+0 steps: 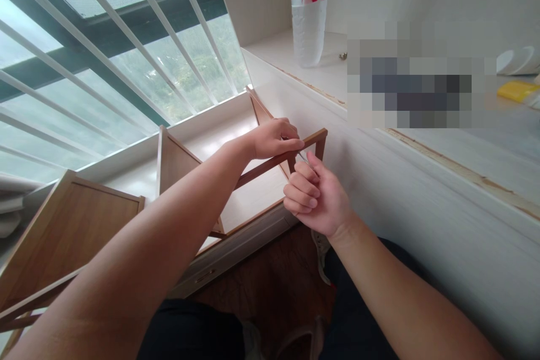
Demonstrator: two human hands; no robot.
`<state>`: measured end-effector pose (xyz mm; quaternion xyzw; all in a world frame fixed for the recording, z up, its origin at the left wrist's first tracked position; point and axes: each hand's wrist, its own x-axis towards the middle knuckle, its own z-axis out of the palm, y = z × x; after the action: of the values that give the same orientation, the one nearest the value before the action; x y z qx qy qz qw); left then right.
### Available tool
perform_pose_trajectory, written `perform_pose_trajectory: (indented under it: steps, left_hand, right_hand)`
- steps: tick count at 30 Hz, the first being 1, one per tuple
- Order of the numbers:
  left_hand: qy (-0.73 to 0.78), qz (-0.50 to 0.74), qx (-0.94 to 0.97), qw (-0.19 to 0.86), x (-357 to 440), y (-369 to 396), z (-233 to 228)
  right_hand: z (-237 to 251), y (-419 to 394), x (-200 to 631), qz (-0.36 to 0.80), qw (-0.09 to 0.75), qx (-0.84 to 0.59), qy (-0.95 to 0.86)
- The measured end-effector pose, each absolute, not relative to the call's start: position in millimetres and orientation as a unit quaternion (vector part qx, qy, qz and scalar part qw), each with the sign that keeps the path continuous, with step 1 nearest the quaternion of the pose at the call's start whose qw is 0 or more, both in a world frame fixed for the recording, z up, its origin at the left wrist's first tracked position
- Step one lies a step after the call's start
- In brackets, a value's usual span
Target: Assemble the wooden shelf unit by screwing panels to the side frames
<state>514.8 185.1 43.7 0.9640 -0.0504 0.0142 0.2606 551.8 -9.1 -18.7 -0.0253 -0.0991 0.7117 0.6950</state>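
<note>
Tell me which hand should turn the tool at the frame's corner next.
Right, probably. The right hand already grips the thin tool pointed at the corner, while the left hand is busy holding the wooden frame.

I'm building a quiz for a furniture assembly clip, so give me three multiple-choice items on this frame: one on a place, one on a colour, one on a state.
1. Where does the water bottle stand?
A. on the white ledge by the wall
B. on the floor
C. on the wooden frame

2. What colour is the wooden frame?
A. white
B. light brown
C. black

3. How is the right hand?
A. flat and open on the ledge
B. curled shut on a thin metal tool
C. holding the bottle

Answers:
1. A, the bottle stands upright on the white ledge at the top of the view.
2. B, its panels and rails are light brown wood.
3. B, the fingers are curled around a thin metal tool that points at the rail, beside the left hand, which grips that rail.
</note>
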Motion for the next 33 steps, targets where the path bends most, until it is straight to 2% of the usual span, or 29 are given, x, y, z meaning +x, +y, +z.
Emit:
perform_pose_trajectory:
  steps: [6,18,33]
  left_hand:
    - [-0.057,0.016,0.962,0.266,515,184,45]
    - [-0.046,0.015,0.962,0.268,513,183,46]
    - [-0.041,0.002,0.964,0.262,512,184,45]
  right_hand:
    - [-23,-8,552,0.709,0.684,-0.078,-0.152]
    - [-32,-12,548,0.598,0.743,-0.255,-0.161]
    - [-24,-20,547,0.64,0.733,-0.194,-0.128]
